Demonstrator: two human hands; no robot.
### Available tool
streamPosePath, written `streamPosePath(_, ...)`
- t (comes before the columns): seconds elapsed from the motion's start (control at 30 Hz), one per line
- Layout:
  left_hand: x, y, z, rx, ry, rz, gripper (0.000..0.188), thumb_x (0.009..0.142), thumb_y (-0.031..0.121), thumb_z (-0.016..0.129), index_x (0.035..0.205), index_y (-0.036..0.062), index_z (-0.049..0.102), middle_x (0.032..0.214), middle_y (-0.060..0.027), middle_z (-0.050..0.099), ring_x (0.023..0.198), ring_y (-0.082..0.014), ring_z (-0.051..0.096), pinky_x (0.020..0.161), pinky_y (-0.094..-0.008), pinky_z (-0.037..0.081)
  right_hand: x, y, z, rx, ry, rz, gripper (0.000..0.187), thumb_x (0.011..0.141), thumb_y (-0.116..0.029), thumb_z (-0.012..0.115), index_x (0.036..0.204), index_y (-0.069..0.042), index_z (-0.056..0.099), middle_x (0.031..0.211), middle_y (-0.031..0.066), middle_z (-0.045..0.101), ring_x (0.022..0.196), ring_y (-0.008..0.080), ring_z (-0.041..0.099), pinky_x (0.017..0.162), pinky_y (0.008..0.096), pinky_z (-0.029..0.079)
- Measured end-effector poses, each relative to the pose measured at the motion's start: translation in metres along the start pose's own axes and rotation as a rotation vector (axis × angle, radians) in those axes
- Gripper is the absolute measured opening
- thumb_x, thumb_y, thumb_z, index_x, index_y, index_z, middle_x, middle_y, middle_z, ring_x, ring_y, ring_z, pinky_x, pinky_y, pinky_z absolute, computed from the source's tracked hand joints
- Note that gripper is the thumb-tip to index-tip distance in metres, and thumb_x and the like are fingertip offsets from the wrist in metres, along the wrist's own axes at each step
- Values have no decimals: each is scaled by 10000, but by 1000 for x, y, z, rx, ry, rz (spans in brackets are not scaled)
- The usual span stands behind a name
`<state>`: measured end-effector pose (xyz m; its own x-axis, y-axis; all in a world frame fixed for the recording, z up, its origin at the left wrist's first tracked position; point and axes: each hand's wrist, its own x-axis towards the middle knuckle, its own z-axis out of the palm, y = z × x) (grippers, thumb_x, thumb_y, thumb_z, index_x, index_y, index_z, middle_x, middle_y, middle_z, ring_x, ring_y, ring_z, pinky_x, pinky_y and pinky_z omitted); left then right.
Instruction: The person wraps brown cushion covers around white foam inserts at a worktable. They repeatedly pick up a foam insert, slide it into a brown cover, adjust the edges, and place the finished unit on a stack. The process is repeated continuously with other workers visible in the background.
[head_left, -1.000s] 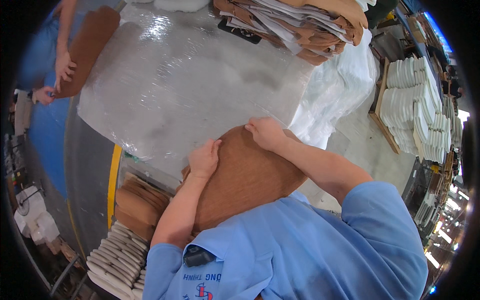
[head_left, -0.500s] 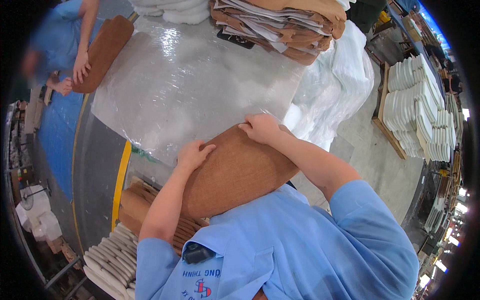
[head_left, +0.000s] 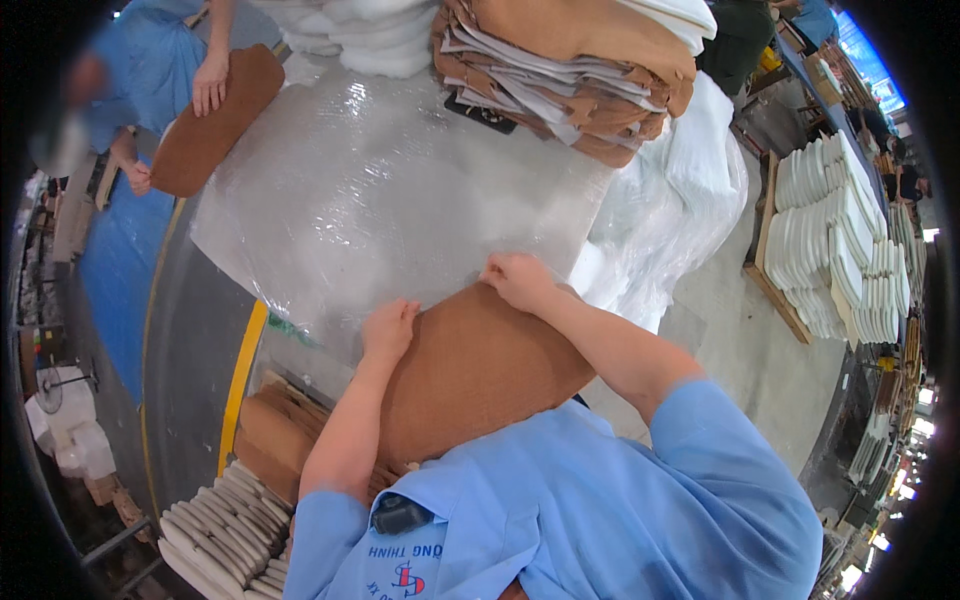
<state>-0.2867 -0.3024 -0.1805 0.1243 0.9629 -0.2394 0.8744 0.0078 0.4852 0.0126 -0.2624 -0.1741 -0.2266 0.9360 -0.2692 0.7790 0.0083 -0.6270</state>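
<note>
A brown fabric-covered cushion leans between my body and the near edge of a plastic-covered table. My left hand is closed on the cushion's upper left corner, fingertips pinched at its edge. At the far edge, toward the right corner, my right hand pinches the cover, thumb and fingers together. Under those fingertips the exact fold of cloth is too small to make out. The cushion's lower edge rests against my shirt.
Across the table's left corner, a co-worker's hands hold another brown cushion. Brown fabric covers are piled at the back, beside white padding. Brown cushions and white pads stand at lower left. White pads fill a pallet at right.
My left fingers have drawn together into a pinch at the cushion's corner. My right hand stays at the far edge. The co-worker's hands have moved apart on their cushion.
</note>
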Motion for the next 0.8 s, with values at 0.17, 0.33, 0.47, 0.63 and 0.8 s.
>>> streamPosePath(0.17,-53,-39,-80,-278,204,-104,453,1110,383,505,1348,27,653,1288,-241,687,1191,-421,643,1033,-475,499,-38,25,-93,351,47,213,646,1060,-524,570,1524,-76,524,1445,249,607,1306,380,633,1053,441,536)
streamPosePath(0.33,-151,-18,-128,-617,-413,-846,570,1114,445,482,1425,-24,574,1369,-309,633,1264,-450,617,1083,-492,472,-110,14,-150,360,-488,735,736,1100,-591,413,1469,39,512,1382,217,628,1218,346,649,950,482,568)
streamPosePath(0.47,-161,-14,-93,-453,-328,-749,599,1127,430,451,1403,-94,545,1378,-364,611,1300,-500,592,1090,-475,465,-117,3,-117,452,-499,869,719,1108,-562,419,1434,71,523,1353,219,639,1198,337,639,940,487,549)
streamPosePath(0.63,-130,-43,-77,-415,-410,-811,611,1138,421,431,1361,-134,557,1351,-350,633,1314,-457,593,1077,-461,464,-76,-13,-119,380,-524,1002,645,1125,-481,470,1459,70,505,1419,228,597,1277,306,589,1066,467,478)
streamPosePath(0.8,-99,-53,-73,-568,-500,-1008,582,1160,404,433,1398,-113,552,1308,-200,669,1159,-250,643,1001,-385,516,-54,2,-109,448,-526,1092,594,1124,-426,491,1413,87,566,1373,219,651,1225,297,630,1043,458,491)
